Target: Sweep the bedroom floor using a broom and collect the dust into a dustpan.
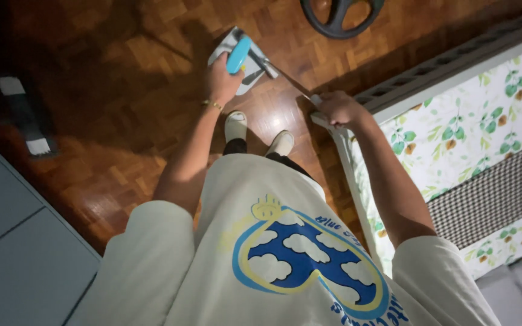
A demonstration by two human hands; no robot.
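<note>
My left hand (222,79) reaches down to a flat mop head (237,57) on the wooden parquet floor and grips its light blue clip part (238,54). My right hand (338,108) is closed around the thin metal mop handle (288,81), which slants from the mop head up to that hand. A gold bracelet sits on my left wrist. My two feet in white slippers (235,125) stand just behind the mop head.
A bed with a leafy floral sheet (454,127) and a white frame runs along the right. A dark round object (339,15) lies at the top. A dark strip with white ends (25,115) lies on the floor at left, beside a grey cabinet (19,241).
</note>
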